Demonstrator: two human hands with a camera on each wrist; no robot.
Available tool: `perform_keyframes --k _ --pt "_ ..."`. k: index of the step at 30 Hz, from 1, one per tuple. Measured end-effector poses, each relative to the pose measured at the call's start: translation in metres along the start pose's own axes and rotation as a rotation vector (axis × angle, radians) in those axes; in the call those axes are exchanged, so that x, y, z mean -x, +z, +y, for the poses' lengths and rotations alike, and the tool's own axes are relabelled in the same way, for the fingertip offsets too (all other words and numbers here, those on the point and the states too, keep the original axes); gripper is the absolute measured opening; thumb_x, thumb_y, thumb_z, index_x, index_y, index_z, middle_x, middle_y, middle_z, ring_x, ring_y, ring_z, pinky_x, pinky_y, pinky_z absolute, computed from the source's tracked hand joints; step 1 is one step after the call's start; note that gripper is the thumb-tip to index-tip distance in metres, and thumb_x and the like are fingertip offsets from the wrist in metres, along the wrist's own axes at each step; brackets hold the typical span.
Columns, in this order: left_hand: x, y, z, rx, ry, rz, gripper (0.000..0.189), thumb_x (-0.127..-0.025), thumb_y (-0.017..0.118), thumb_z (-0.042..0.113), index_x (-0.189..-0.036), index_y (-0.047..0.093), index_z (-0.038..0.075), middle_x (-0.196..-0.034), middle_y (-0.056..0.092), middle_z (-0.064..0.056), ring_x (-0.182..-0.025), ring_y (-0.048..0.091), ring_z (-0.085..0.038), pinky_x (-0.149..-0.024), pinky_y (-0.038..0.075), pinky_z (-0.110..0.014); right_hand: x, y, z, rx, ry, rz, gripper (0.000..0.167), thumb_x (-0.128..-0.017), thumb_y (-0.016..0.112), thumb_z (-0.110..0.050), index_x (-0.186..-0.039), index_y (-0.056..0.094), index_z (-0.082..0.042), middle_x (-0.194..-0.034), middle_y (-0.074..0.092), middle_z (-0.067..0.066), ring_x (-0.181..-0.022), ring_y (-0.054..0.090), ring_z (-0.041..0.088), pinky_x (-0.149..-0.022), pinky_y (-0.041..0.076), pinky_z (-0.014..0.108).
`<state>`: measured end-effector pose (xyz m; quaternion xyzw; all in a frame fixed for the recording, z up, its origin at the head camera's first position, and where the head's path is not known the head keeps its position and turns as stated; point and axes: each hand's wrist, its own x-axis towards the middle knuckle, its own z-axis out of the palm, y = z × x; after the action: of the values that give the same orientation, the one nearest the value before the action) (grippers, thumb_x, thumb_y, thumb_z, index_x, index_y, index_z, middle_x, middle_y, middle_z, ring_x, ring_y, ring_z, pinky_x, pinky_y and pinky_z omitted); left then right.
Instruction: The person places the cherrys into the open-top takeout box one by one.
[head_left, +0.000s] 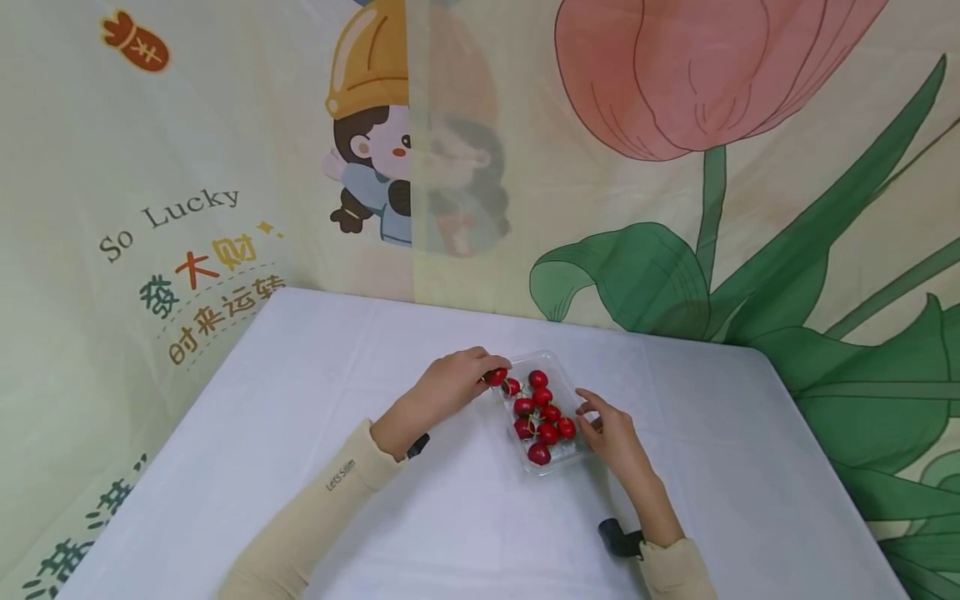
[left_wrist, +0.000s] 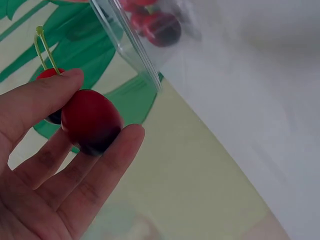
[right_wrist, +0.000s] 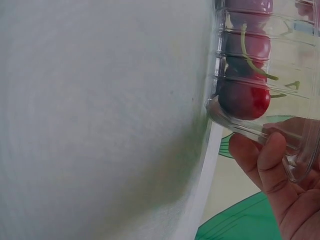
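My left hand is over the left side of a clear plastic box and pinches a dark red cherry between thumb and fingers. A second cherry shows behind the thumb, its green stem meeting another at the top. In the box lie several red cherries with thin green stems. At the box's right side, my right hand holds the edge. The right wrist view shows its curled fingertips against the clear wall, with part of the hand seen through the plastic.
A white cloth covers the table under the box. Behind it hangs a printed curtain with a tulip and cartoon figures. Dark wrist mounts sit by both sleeves.
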<state>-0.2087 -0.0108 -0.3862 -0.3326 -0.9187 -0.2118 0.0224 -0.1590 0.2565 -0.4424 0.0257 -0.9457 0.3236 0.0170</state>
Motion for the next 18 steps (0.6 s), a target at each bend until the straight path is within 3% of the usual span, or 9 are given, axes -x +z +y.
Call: perform_keyframes --k 9,18 --pt "-0.027 0.019 0.021 -0.027 0.045 -0.103 0.042 -0.088 0.072 0.008 -0.128 0.064 0.018 -0.112 0.067 -0.007 -0.099 0.065 -0.019 -0.081 0.057 -0.031 0.000 0.001 0.000 0.014 -0.008 0.008 0.045 -0.090 0.065 0.002 -0.134 0.053 0.001 -0.103 0.067 0.017 -0.068 0.060 0.017 -0.056 0.054 0.025" --pt "-0.044 0.040 0.027 -0.095 0.064 -0.155 0.038 -0.091 0.069 0.011 -0.128 0.064 0.019 -0.113 0.067 -0.004 -0.101 0.064 -0.016 -0.083 0.056 -0.029 -0.001 0.002 -0.001 0.027 -0.014 0.018 0.045 -0.090 0.066 0.001 -0.133 0.054 0.001 -0.103 0.067 0.017 -0.067 0.059 0.017 -0.056 0.054 0.025"
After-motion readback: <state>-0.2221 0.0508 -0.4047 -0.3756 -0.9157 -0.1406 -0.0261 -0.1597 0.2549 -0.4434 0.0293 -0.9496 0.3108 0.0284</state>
